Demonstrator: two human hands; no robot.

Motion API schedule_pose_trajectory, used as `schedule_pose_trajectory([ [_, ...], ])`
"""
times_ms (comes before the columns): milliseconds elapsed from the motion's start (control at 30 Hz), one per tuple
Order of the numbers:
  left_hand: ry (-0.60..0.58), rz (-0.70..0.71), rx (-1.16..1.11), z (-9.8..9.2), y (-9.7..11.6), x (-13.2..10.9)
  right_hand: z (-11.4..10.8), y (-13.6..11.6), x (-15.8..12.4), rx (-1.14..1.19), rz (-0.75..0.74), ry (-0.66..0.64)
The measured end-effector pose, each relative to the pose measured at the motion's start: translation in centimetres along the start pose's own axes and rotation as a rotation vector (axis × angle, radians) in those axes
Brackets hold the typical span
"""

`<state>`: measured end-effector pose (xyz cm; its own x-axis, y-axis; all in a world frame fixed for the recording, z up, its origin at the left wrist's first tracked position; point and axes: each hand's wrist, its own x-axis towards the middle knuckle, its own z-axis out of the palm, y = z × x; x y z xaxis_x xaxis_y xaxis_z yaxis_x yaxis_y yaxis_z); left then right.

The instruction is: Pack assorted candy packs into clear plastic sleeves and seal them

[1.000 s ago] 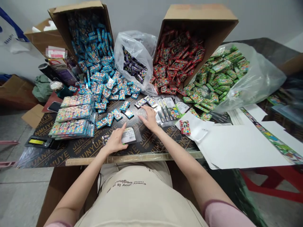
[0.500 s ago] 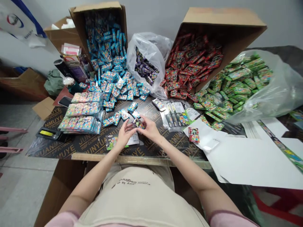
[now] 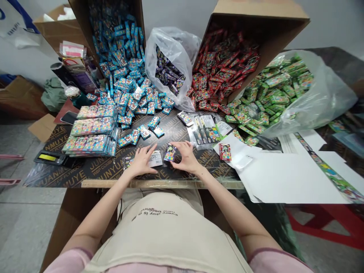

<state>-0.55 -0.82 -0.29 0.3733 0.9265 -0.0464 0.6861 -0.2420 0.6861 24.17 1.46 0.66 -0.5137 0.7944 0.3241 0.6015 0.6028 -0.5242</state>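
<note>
My right hand (image 3: 186, 158) holds a small purple candy box (image 3: 170, 152) by its right side, between thumb and fingers, close to the table. To its left is my left hand (image 3: 140, 162), open with fingers spread, over a flat clear packet with a printed card (image 3: 155, 159). The hand covers much of that packet. Several small blue boxes (image 3: 144, 131) lie just beyond my left fingers. Right of my right hand, one red box (image 3: 225, 152) rests by white sheets.
Blue boxes spill from a carton (image 3: 106, 60), red ones from another carton (image 3: 256, 11). Clear bags hold purple boxes (image 3: 167, 72) and green boxes (image 3: 284, 83). Stacked filled packs (image 3: 91, 131) stand left; flat packets (image 3: 203, 129) and white sheets (image 3: 287, 174) lie right. The table's front edge (image 3: 159, 184) is near.
My hands were together at the purple box. My left hand has let go and moved left and down over the packet; my right hand keeps the box. The whole view has shifted slightly.
</note>
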Motion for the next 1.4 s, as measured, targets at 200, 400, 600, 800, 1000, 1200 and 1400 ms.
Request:
schedule_pose_trajectory([
  [200,0.0,0.013,0.154,0.0,-1.4,-1.2,1.8,0.6,-1.3,0.107,0.066,-0.12],
  [400,-0.011,0.061,-0.078,-0.3,-1.2,-1.2,1.0,0.6,-0.9,0.314,0.044,-0.186],
  [600,0.08,-0.004,-0.096,0.0,-1.0,-0.2,1.4,-0.7,-1.8,0.253,0.14,0.01],
  [800,0.023,0.002,0.0,1.3,-0.9,0.6,-1.3,6.5,2.8,-0.007,0.342,0.259],
  [1000,-0.071,-0.021,0.106,3.8,-1.0,-0.4,-7.5,18.7,12.3,-0.192,0.817,0.376],
  [1200,-0.103,-0.072,0.103,4.3,-1.4,-0.8,-9.4,21.7,15.4,-0.055,0.972,0.495],
  [1400,0.136,0.015,0.046,2.2,1.5,2.2,-7.7,15.3,11.7,0.225,0.859,0.464],
])
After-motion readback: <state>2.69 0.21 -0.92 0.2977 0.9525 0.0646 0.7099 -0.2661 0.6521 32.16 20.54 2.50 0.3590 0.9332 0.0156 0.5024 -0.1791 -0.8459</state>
